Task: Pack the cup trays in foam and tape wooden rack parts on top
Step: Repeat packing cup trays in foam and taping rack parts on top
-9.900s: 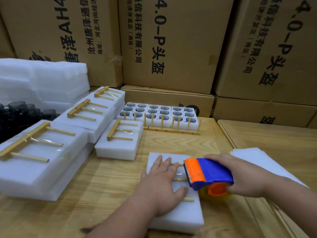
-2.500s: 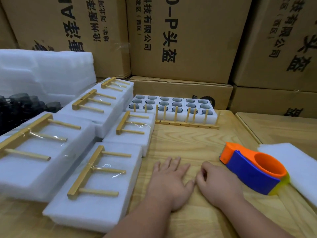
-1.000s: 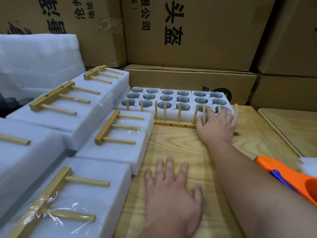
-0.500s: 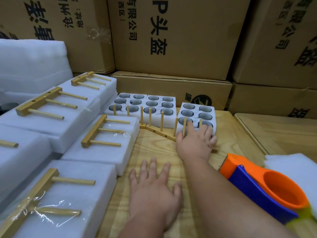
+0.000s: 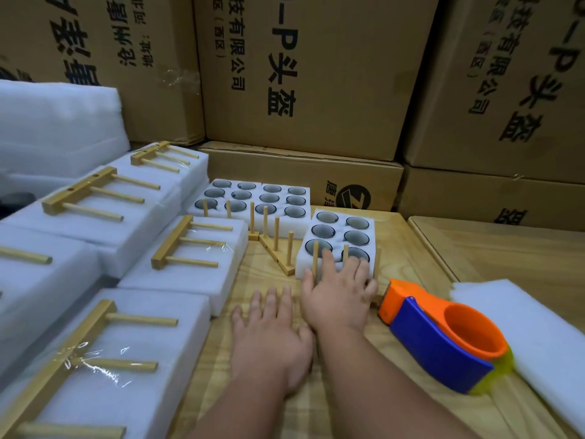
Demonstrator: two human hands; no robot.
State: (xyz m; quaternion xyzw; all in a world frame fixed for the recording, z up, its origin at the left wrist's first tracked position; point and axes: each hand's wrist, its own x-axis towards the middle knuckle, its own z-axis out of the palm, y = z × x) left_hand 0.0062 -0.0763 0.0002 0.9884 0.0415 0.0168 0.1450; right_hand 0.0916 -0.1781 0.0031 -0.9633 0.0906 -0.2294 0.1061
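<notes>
Change: the six-cup tray (image 5: 340,240) no longer sits in the row at the back; the right hand (image 5: 340,294) has drawn it, with a peg rack (image 5: 345,258) standing before it, toward the near edge of the worktop (image 5: 411,248).
Meaning: the last pack looks done, so this tray is likely next for foam.
Right hand: its grip is on the tray's near end, fingers curled over the foam edge between the pegs.
Left hand: (image 5: 272,337) flat on the worktop, fingers spread, holding nothing.
Other trays: two (image 5: 256,198) remain at the back, another rack (image 5: 275,245) askew before them.
Done packs: (image 5: 120,359) foam blocks at left, racks taped on top.
Tape gun: (image 5: 443,334) lies idle at right, beside a foam sheet (image 5: 538,337).
Writing: cartons (image 5: 316,74) show "头盔" and "有限公司"; the rest is cropped or blurred.
</notes>
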